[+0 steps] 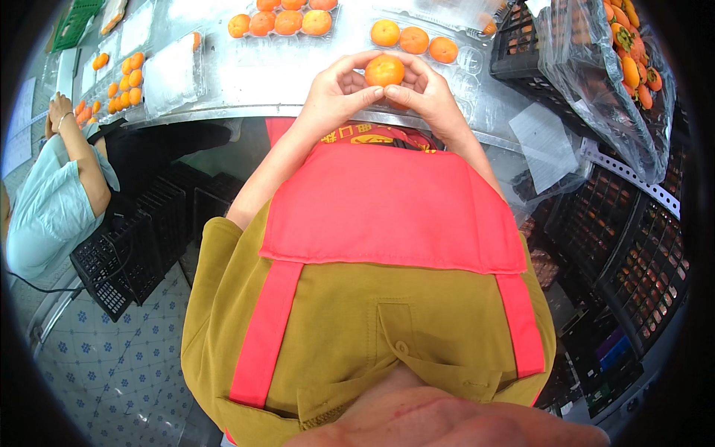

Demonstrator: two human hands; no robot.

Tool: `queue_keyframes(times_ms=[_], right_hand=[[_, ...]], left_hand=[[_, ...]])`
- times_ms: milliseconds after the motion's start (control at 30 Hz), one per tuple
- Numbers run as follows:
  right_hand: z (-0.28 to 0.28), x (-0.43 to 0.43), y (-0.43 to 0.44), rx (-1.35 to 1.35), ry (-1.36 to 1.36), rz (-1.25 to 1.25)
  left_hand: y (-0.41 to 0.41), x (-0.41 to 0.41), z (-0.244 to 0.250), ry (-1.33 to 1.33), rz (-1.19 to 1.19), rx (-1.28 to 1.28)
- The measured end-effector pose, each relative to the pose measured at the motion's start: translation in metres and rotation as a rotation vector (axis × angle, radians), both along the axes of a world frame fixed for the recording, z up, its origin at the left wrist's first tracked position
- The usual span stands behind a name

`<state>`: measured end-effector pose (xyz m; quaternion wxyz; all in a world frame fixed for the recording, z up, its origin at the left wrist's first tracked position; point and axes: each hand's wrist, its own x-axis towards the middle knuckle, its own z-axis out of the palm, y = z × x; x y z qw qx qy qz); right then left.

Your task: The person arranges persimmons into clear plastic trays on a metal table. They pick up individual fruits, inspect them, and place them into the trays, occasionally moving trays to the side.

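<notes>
Between the fingers of my left hand (341, 84) and my right hand (425, 86) is a round orange persimmon (385, 70). Both thumbs meet at its near side, and the fingers curl around it from behind. Partly hidden under the thumbs, another orange fruit (397, 104) shows. My hands are over the near left part of a clear plastic fruit tray (470, 61). Along that tray's far row sit three persimmons (414, 40). Farther left on the metal counter (240, 75) stands a second clear tray holding several persimmons (288, 22).
At right, a black plastic crate (516, 42) stands by plastic-lined persimmons (637, 61). More black crates (642, 268) are stacked below. A co-worker's hands (60, 110) are at far left, near small orange fruits (125, 84). Stacked clear trays (174, 75) lie between us.
</notes>
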<state>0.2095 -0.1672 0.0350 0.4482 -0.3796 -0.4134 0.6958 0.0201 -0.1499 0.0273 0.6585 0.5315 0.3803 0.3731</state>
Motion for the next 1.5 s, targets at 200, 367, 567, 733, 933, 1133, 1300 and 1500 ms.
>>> queue_keyframes(times_ms=[200,367,567,733,933,1133,1300,1500], right_hand=[[0.004,0.01,0.0,-0.152,0.116,0.079],[-0.013,0.013,0.0,-0.15,0.313,0.101],[-0.022,0.015,0.0,-0.141,0.408,0.129],[-0.013,0.012,0.0,-0.122,0.319,0.108],[-0.005,0.008,0.0,-0.15,0.248,0.086],[-0.007,0.005,0.0,-0.176,0.208,0.082],[0.002,-0.004,-0.002,-0.124,0.075,0.064],[0.006,-0.007,-0.002,-0.131,0.006,0.043]], left_hand=[[0.002,-0.002,0.005,-0.025,0.003,0.004],[0.005,-0.002,0.004,0.017,0.118,0.044],[0.006,-0.01,-0.006,0.069,0.198,-0.012],[0.008,-0.012,-0.006,0.233,0.139,0.139],[0.005,-0.007,0.005,0.054,0.104,0.116],[0.004,-0.002,0.015,0.128,-0.024,0.298],[0.002,-0.003,0.016,0.142,-0.003,0.248],[0.003,-0.005,0.017,0.177,-0.001,0.265]])
